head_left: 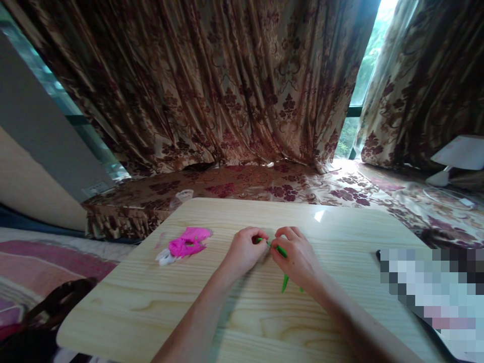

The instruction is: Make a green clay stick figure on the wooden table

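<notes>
Above the middle of the table, my left hand (246,248) and my right hand (297,254) face each other, fingertips almost touching. A small green piece (259,240) is pinched in my left fingers. My right fingers are closed on a slim green piece (281,250); its exact kind is too small to make out. Below my right hand, another narrow green piece (285,283) shows, partly hidden by the hand. To the left lies a crumpled bright pink sheet or bag (192,237) with a bit of green in it, and a crumpled white scrap (165,257) touches its near end.
The pale wooden table (151,307) has rounded corners. A blurred-out flat device with a dark edge (431,322) is at its right. Behind the far edge stand a clear plastic cup (182,197), a cloth-covered ledge (242,186) and curtains (212,85). A white lamp (459,152) stands far right.
</notes>
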A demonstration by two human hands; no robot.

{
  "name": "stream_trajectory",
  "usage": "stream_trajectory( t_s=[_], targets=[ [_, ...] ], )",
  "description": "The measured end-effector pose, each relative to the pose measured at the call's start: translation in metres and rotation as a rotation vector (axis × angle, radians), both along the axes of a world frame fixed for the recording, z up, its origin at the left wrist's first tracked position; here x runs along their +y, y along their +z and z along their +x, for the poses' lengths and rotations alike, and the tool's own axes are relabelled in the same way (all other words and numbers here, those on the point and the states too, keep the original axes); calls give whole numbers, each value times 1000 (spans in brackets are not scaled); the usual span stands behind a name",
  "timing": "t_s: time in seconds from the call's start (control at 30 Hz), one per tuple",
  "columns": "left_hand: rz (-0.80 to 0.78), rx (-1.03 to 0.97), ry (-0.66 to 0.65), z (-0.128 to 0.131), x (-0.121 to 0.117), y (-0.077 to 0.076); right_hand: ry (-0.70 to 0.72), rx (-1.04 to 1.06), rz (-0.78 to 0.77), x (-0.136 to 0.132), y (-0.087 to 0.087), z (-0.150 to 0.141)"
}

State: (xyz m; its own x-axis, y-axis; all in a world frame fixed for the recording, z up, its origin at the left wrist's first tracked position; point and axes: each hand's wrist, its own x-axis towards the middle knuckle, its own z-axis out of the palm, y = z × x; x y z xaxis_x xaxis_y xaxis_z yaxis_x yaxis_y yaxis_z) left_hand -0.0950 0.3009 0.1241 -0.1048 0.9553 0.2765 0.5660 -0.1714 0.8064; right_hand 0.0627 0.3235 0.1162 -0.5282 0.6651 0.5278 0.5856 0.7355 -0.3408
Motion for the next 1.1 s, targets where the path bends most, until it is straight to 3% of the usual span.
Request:
stream_trajectory(
  t_s=[0.1, 0.2, 0.3, 0.4, 0.53, 0.7, 0.87, 1.1],
  targets=[
    [16, -97, 105, -9, 4, 3, 3, 1, 2, 0, -1, 0],
    [-44, -408, 168, -16, 5, 9, 9, 4, 3, 1, -2, 1],
    [-133, -787, 100, -17, 3, 16, 15, 8, -2, -1, -1, 3],
    [-183, -944, -18, -15, -1, 20, 38, 1, 2, -3, 3, 3],
    [-214, -879, -107, -11, -3, 18, 77, -19, 24, -3, 5, 3],
    [-230, -544, -11, -5, -1, 15, 55, -13, 15, -1, 4, 2],
    [-259, -348, 42, -5, -2, 12, 37, 75, 23, 6, 9, 14],
    [-383, -328, -126, -1, -7, 16, -88, 67, -44, 22, 0, 38]
  ],
)
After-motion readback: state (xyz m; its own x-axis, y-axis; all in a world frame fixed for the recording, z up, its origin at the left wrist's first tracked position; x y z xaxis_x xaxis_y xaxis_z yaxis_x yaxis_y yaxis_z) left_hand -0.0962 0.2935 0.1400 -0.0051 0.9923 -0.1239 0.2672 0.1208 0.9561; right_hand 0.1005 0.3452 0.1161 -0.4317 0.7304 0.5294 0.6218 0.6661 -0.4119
